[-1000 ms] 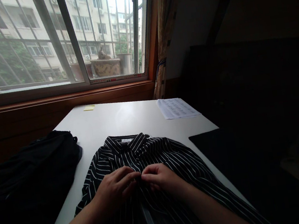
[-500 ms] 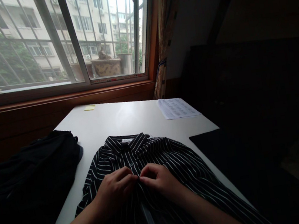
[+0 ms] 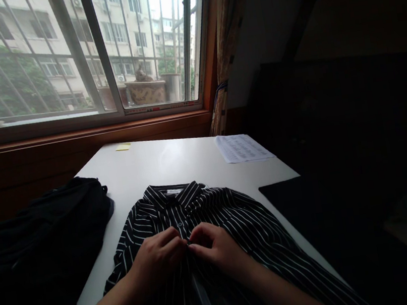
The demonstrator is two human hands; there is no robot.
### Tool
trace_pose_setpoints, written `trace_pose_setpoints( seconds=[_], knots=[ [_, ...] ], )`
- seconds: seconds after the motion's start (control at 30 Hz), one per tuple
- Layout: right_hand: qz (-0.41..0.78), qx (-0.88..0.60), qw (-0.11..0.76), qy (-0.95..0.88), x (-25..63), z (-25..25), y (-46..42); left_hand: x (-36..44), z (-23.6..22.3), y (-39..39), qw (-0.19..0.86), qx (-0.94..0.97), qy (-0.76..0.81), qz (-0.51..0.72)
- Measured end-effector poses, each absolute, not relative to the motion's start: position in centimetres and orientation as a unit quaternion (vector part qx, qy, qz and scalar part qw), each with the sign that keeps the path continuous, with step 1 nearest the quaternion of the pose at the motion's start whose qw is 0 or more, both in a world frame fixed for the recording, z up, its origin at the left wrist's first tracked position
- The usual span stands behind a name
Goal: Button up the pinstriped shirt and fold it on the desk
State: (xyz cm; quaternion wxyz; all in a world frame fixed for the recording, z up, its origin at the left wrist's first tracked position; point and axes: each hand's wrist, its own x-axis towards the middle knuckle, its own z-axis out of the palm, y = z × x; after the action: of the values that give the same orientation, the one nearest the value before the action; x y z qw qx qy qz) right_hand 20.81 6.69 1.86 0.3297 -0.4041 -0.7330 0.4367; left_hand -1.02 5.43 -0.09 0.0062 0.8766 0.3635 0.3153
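Striped shirt (image 3: 235,214), front placket between two bare hands

Striped shirt: one, black with thin white stripes, long-sleeved, lying face up on the white table (image 3: 174,159), collar (image 3: 189,193) toward the window (image 3: 148,38). Pale label inside the neck. One small round button (image 3: 179,224) visible on the placket, just beyond the fingertips.

Left hand (image 3: 160,255): on the left part of the shirt front, back of the hand up, fingers bent. Grip closed at the placket, fingertips on the cloth; the exact fold held is hidden.

Right hand (image 3: 217,247): opposite, thumb and forefinger curved into a loop. Grip narrowed to a pinch on the placket edge, the tips close together beside the left fingertips.

Yellow sticky notes (image 3: 123,147): at the far edge of the table, left of centre.

Printed sheets (image 3: 244,147): white, at the far right part of the table.

Dark fabric heap (image 3: 54,231): left side, partly over the table edge.

Dark flat item (image 3: 290,195): right edge; material too dim to tell.

Patterned curtain (image 3: 222,83): gathered, right of the window.
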Motion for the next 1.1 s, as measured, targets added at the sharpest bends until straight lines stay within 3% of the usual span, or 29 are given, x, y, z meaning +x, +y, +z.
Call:
trace_pose_setpoints(
  seconds=[1.1],
  knots=[
    [0.382, -0.406, 0.325, -0.764, 20.6, 1.34, 6.52, -1.09, 0.18, 5.32, -0.005, 0.869, 0.373, 0.325]
  ],
)
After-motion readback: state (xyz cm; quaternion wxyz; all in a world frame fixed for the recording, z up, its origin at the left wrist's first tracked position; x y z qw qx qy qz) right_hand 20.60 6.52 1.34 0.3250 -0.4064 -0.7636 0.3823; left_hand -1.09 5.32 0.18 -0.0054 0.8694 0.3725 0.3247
